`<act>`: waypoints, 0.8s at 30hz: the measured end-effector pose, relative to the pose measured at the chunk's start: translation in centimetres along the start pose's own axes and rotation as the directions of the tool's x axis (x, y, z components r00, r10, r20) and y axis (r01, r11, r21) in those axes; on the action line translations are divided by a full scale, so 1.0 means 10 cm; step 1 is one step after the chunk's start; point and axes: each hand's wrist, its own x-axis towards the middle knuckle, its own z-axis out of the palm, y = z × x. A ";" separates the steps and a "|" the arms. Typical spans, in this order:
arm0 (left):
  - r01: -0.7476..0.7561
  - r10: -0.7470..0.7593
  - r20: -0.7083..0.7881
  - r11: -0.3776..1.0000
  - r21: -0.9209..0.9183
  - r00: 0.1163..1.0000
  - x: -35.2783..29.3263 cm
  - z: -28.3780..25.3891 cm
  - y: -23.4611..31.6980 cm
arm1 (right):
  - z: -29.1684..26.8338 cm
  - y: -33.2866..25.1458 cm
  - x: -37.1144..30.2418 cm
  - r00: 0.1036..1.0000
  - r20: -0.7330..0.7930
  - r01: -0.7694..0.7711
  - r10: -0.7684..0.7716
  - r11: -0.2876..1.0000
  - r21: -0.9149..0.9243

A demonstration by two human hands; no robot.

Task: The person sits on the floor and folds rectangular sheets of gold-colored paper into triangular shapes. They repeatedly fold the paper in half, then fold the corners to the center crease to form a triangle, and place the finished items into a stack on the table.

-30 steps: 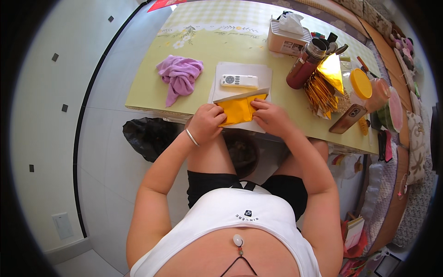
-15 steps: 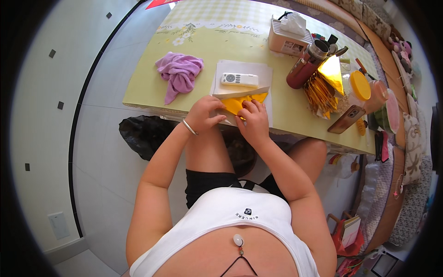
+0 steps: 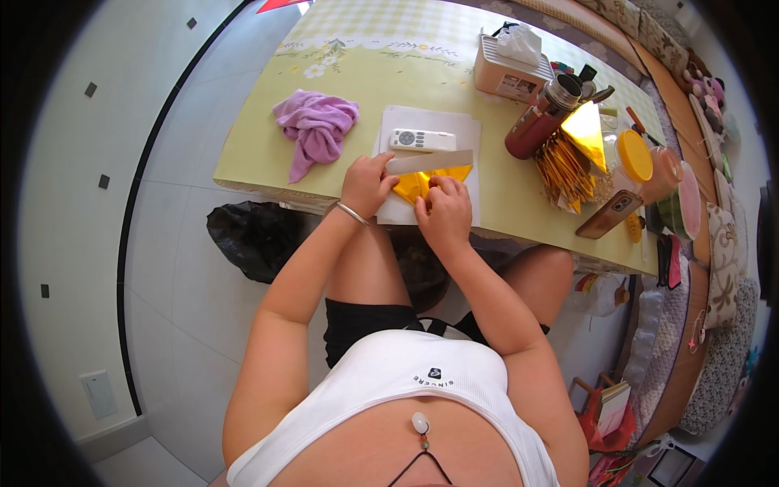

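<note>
A sheet of gold foil paper, partly folded with a pale strip along its far edge, lies on white paper sheets at the table's near edge. My left hand pinches the left end of the folded sheet between thumb and fingers. On its right part, my right hand rests with curled fingers pressing the foil; its fingertips are partly hidden. Just beyond the foil, a white remote control lies across the paper sheets.
Left on the table lies a crumpled purple cloth. To the right stand a dark red thermos, a bundle of folded gold paper, a phone, a yellow-lidded jar and a tissue box. Below hangs a black bag.
My left hand has moved up and closed on the left end of the foil paper. The pale strip stands out more along the far edge. My right hand has shifted only slightly.
</note>
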 end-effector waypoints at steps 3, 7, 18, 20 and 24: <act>-0.057 0.058 -0.018 0.997 0.047 0.998 0.02 0.04 0.00 | -0.01 -0.04 0.02 0.996 -0.082 0.036 -0.039 0.999 -0.035; -0.131 0.134 -0.007 0.980 0.146 0.991 0.04 0.09 -0.02 | -0.01 -0.03 0.02 0.997 -0.059 0.038 -0.042 0.997 -0.063; -0.163 0.155 0.054 0.951 0.263 0.987 0.11 0.14 -0.01 | 0.04 0.00 0.01 1.000 -0.017 -0.008 0.007 0.995 -0.102; -0.172 0.162 0.060 0.948 0.267 0.985 0.11 0.15 -0.02 | 0.05 -0.02 0.01 0.998 -0.051 0.024 -0.029 0.995 -0.096; -0.177 0.174 0.033 0.947 0.268 0.984 0.11 0.14 0.02 | 0.10 0.04 0.00 0.993 -0.042 0.106 -0.113 0.985 -0.138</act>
